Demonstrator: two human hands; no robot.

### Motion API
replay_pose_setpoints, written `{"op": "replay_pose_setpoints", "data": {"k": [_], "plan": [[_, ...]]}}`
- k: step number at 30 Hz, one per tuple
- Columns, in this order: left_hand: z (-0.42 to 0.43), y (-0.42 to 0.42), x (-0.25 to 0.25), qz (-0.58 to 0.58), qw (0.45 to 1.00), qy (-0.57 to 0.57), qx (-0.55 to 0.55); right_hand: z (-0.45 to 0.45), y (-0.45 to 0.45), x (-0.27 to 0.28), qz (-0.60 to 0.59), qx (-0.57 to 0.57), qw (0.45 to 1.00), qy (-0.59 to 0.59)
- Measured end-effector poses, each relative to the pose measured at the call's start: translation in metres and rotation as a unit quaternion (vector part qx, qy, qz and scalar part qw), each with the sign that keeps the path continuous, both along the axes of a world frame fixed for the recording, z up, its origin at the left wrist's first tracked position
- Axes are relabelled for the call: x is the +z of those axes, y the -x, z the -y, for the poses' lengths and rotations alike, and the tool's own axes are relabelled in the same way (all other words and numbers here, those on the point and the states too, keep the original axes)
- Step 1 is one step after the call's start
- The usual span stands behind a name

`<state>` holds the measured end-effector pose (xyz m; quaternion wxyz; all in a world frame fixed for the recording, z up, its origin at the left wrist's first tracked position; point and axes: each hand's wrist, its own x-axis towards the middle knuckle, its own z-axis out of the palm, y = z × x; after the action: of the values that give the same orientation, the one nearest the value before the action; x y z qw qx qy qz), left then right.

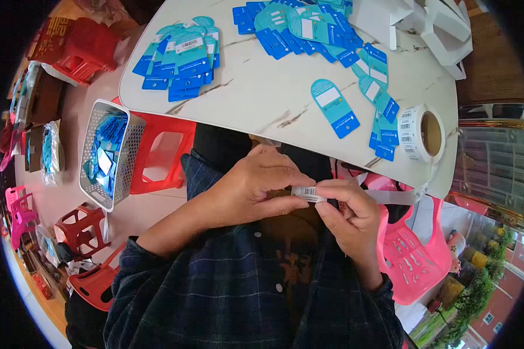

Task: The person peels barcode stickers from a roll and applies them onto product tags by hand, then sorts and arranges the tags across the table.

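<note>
A small white barcode label (307,192) is pinched between my two hands in front of my body, just off the table's near edge. My left hand (268,181) grips its left end between thumb and fingers. The right end is pinched by my right hand (350,214). From the right hand a pale backing strip (390,198) runs toward the label roll (412,134), which stands on the table's right side. One blue and teal card (335,109) with a white panel lies alone on the table, beyond my hands.
Blue-teal card piles lie at the table's (244,104) left (186,55) and back (308,26); more cards (384,119) lie beside the roll. White open boxes (431,26) stand back right. A white basket (108,154) of cards sits left on a red stool (163,151). A pink chair (416,256) stands right.
</note>
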<state>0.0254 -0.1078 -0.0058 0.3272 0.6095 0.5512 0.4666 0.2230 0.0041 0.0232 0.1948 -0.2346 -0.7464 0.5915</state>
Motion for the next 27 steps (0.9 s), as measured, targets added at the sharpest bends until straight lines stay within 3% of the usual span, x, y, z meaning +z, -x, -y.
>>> {"op": "replay_pose_setpoints", "data": {"k": [5, 9, 11, 12, 14, 19, 27], "plan": [[0.002, 0.004, 0.002, -0.016, 1.0, -0.008, 0.007, -0.007, 0.004, -0.001, 0.033, 0.026, 0.997, -0.058], [0.007, 0.006, -0.001, -0.005, 0.994, -0.008, 0.106, -0.026, 0.012, -0.001, 0.005, 0.015, 0.975, -0.222], [0.009, 0.01, 0.001, 0.023, 0.99, 0.015, 0.136, -0.037, 0.019, -0.011, 0.045, -0.02, 0.936, -0.348], [0.009, 0.011, 0.003, 0.023, 0.991, 0.022, 0.131, -0.043, 0.025, -0.017, 0.048, -0.024, 0.938, -0.342], [0.01, 0.012, 0.007, 0.021, 0.979, 0.041, 0.197, -0.053, 0.038, -0.027, 0.087, -0.046, 0.862, -0.497], [0.003, 0.02, 0.007, -0.141, 0.954, -0.012, 0.263, -0.053, 0.048, -0.046, 0.11, -0.066, 0.854, -0.504], [-0.049, 0.029, -0.005, -0.218, 0.942, -0.047, 0.251, -0.039, 0.048, -0.052, 0.089, -0.085, 0.884, -0.451]]}}
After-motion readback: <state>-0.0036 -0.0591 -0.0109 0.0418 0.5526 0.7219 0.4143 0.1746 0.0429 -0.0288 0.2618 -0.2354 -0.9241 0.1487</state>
